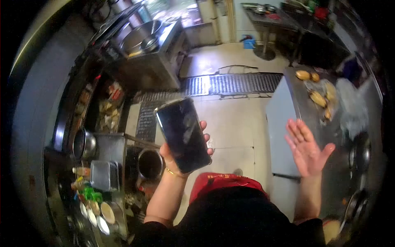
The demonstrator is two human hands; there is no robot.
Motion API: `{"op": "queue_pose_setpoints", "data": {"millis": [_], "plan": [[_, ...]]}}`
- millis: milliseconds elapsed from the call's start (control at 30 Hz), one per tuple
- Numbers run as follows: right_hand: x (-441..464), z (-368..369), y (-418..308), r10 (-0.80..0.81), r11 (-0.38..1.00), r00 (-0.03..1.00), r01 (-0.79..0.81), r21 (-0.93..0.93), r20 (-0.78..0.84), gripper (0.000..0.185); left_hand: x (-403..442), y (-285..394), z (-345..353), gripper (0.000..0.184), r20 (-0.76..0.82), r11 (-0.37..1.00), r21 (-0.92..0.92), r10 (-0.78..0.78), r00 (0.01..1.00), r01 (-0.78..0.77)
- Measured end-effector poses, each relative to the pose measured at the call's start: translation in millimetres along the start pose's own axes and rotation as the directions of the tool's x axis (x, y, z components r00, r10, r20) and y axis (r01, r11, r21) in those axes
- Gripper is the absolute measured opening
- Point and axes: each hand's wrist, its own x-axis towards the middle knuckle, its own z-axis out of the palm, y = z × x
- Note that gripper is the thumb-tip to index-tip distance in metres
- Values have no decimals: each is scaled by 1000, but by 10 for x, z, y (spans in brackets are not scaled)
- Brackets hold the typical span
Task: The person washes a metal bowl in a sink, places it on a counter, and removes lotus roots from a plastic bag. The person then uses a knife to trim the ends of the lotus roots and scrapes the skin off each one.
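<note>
A smartphone (182,133) with a dark screen and a clear-edged case lies in my left hand (168,158). My thumb is on its near left edge and the fingertips wrap round its right edge. On the other side, my right hand (305,150) is raised with the palm showing and the fingers stretched out; nothing is in it. It hovers by the edge of the dark counter (302,99) on the right. Several yellow-brown potato-like items (317,99) and a clear plastic bag (352,109) lie on that counter, beyond the hand.
A drain grate (238,83) crosses the tiled floor (230,119). Left are stacked grey trays (101,175), bowls (108,213), a pan (84,143) and a dark pot (150,163). A large metal pot (138,39) stands at the back left. A table (271,19) stands at the back right.
</note>
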Motion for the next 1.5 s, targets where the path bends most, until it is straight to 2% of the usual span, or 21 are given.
{"op": "queue_pose_setpoints", "data": {"millis": [67,100,267,367,467,533,667,767,833,933,1000,1067,1167,1200,1267,1300,1367,1400,1433,1500], "plan": [[-195,-107,142,129,988,991,-125,95,-30,117,-181,-92,133,97,-86,1000,-7,28,996,-29],[621,-484,269,110,989,994,-107,104,-20,116,603,115,-208,97,-76,999,5,49,996,-49],[1167,-1016,390,76,987,996,-68,145,-55,107,1412,144,-673,96,-84,999,-19,44,995,-45],[1622,-1183,404,57,997,994,-52,62,-88,103,2047,262,-935,96,-70,998,-51,23,997,-27],[2132,-1343,444,53,998,990,-58,-36,-132,107,2778,447,-1235,96,-37,999,-37,-31,999,30],[2543,-1296,416,4,993,983,-26,-119,-182,102,3294,608,-1440,95,9,998,-17,-64,998,64],[3478,-1314,371,-1,980,963,-53,-192,-271,90,4296,921,-1718,91,-44,996,-37,-81,996,80],[4046,-1462,375,10,954,951,-102,-282,-310,102,5058,1114,-1860,97,-20,993,-7,-116,993,116],[4325,-1533,347,65,960,956,-138,-244,-287,100,5481,1172,-1991,93,-93,988,-24,-154,984,152],[4629,-1671,335,115,970,947,-172,-171,-300,78,6092,1114,-2169,91,-36,984,-14,-178,983,177],[4890,-1795,323,114,938,935,-213,-274,-337,67,6477,1051,-2264,88,-42,981,-3,-195,980,195],[5202,-1962,327,77,818,915,-285,-500,-395,67,6833,937,-2261,86,-87,978,-7,-207,974,208],[5763,-2502,263,-24,546,993,-83,-834,-115,69,7383,720,-2210,85,-130,972,17,-228,965,232],[5955,-2661,226,-61,512,998,4,-859,-32,66,7550,654,-2221,85,-129,969,-4,-245,961,246],[6306,-3003,222,-164,523,983,156,-838,80,64,7888,530,-2188,86,-158,966,-27,-258,953,257],[6467,-3164,144,-204,511,972,211,-833,121,64,8038,539,-2240,84,-144,941,-16,-337,930,338],[6711,-3448,-95,-199,685,958,286,-670,205,61,8370,413,-1959,86,-300,938,154,-255,919,311],[6808,-3638,-189,-211,808,944,315,-498,254,64,8566,321,-1936,85,-350,943,222,-160,923,248],[6870,-3703,-396,-218,937,941,275,-213,258,72,8714,243,-1946,83,-387,939,291,-59,920,183],[7063,-3931,-859,-363,908,854,414,-66,373,75,8892,224,-1960,80,-322,903,362,-112,940,231]]}}
